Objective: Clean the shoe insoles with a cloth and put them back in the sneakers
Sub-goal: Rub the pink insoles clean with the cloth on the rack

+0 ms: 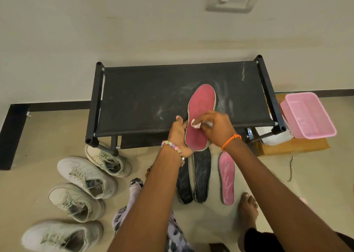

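Over the rack: red insole (201, 115) is up in the air above the black fabric shoe rack (145, 98), heel end toward me.
Left hand (179, 135): curled around the insole's heel edge, holding it steady from below.
Right hand (214, 127): pinching a small white cloth (195, 124) and pressing it on the insole's mid section.
Handling guess: super light and bendy foam, so I'd support it near wherever I'm rubbing or it'll flop.
Texture: fuzzy red top, pale thin rim, long foot shape.
On the floor: one pink insole (227, 178) and two dark insoles (193, 177) lying side by side.
Sneakers (84, 182): four pale ones, laced, lined up to my left.
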